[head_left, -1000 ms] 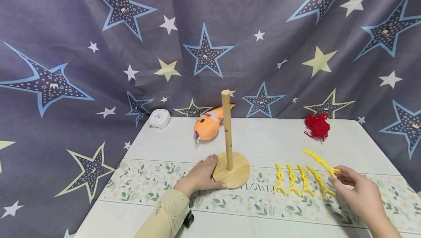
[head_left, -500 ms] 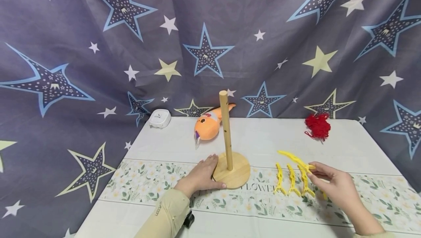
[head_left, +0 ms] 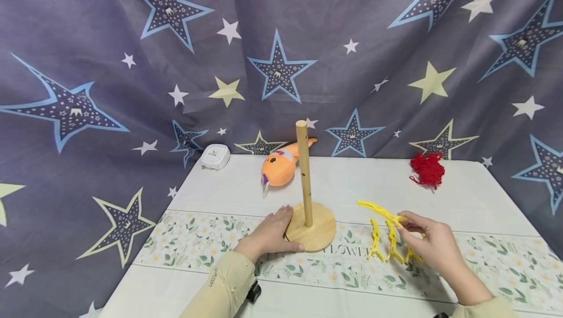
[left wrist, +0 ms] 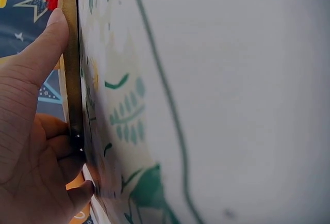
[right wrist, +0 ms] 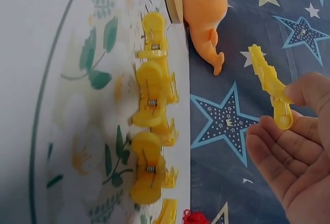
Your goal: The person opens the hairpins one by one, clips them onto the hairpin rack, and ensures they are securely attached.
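Observation:
A round wooden base [head_left: 323,234] with an upright wooden post [head_left: 304,176] stands mid-table; small holes show along the post. My left hand [head_left: 270,237] holds the base at its left rim, the thumb [left wrist: 49,41] along the near edge and the fingers at the far side. To the right, my right hand [head_left: 433,244] pinches a yellow spring clip [head_left: 376,206] by its handle end, its long jaw pointing left, raised over the table. Below it lies a row of several similar yellow clips [head_left: 375,242], partly covered by the right hand; their springs show in the right wrist view.
An orange plush toy [head_left: 278,169] lies behind the post. At the back left sits a white case [head_left: 215,156], at the back right a red yarn bundle [head_left: 427,169]. A star-patterned curtain [head_left: 374,74] hangs behind the white table [head_left: 365,181].
My right hand has carried the held clip leftward over the row, first fast, then a little more. The left hand has stayed on the base, and the post has wobbled slightly.

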Available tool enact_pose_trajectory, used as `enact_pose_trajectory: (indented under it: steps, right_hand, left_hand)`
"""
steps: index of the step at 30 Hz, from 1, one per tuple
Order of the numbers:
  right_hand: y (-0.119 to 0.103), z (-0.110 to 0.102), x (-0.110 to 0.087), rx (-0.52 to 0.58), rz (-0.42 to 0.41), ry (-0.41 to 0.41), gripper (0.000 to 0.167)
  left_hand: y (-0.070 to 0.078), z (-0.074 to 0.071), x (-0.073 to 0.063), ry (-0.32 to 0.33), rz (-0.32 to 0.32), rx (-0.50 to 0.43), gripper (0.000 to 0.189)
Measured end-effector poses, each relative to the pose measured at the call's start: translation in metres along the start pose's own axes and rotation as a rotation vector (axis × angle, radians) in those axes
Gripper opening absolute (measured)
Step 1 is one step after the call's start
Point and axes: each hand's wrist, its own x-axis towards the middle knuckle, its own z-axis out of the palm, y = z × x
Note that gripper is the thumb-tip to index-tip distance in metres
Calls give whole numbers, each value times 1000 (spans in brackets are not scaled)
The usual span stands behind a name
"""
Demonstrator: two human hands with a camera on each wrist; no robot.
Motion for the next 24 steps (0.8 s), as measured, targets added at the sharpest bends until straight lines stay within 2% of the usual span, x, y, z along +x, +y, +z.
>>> enact_pose_trajectory:
  steps: [4,7,14,24]
  right_hand:
    - [-3,5,2,21,-39,-15,24]
    - [-4,7,2,40,-54,-57,25]
    - [-7,10,4,52,-22,-163,34]
    - [-12,21,10,34,-117,-154,30]
  left_hand:
    - [1,0,-1,0,5,-12,112]
    - [1,1,-3,1,7,-19,112]
    - [2,0,-3,-8,5,-21,112]
    - [3,-3,-2,-16,-5,-42,112]
